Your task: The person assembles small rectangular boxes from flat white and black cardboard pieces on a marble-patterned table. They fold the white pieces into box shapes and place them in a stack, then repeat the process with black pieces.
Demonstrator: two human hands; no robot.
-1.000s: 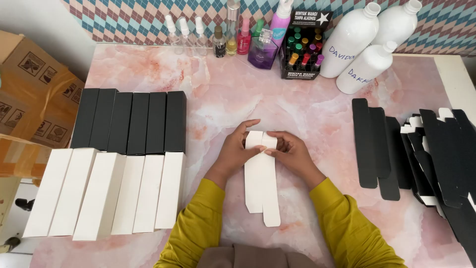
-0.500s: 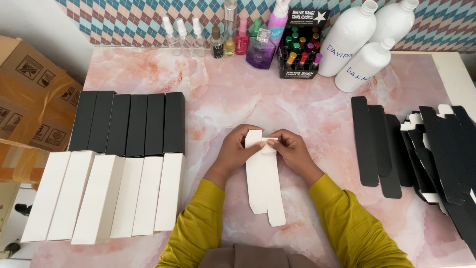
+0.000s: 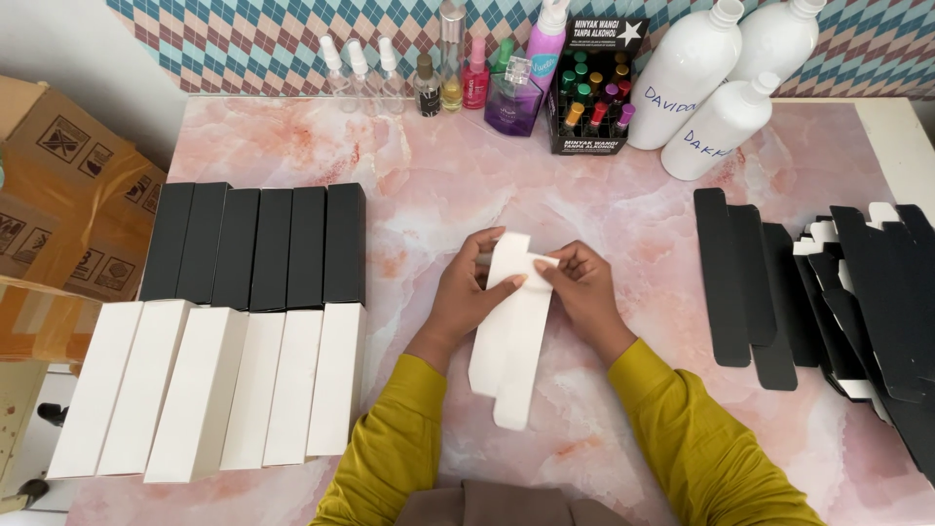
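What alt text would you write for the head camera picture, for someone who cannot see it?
Seen from above, a person's left hand and right hand hold a flat white carton blank over a pink marbled table. Folded black boxes and white boxes lie in rows to the left, flat black blanks are piled to the right, and bottles stand along the back.

Bright even light, soft shadows, sharp focus.

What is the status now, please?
Left hand and right hand both grip the flat white carton at its top end. Carton lies on table. Nothing blocking.
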